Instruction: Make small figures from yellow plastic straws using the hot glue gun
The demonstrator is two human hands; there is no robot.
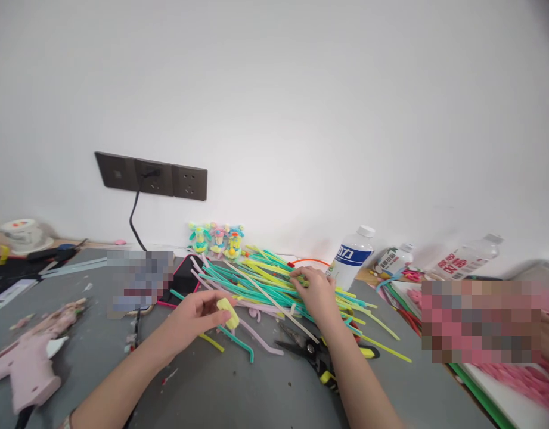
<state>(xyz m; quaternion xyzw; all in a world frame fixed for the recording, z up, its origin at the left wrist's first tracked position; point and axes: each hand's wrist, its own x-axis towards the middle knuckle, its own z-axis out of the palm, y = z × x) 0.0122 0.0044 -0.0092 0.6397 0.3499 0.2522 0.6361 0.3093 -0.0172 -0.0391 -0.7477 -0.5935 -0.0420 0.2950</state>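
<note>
Between the thumb and fingers of my left hand (200, 316) is a small pale yellow fuzzy piece (228, 314), which looks like wound pipe cleaner. My right hand (316, 289) reaches over a loose pile of pipe cleaners (251, 283) in teal, yellow and pale pink. Its fingertips are curled in among the strands, and exactly which strand they pinch is partly hidden. Black-and-yellow pliers (310, 348) lie under my right forearm, partly covered. A bent teal pipe cleaner (238, 342) and a pale pink one (260, 342) stick out toward me, below my left hand.
Three small colourful figures (217, 240) stand by the wall. A white bottle (352, 259) rises behind the pile. At left are a pink glue gun (30, 363) and a phone (142, 280); a cable (133, 214) runs up to the wall socket (153, 177). More bottles (468, 259) stand at right.
</note>
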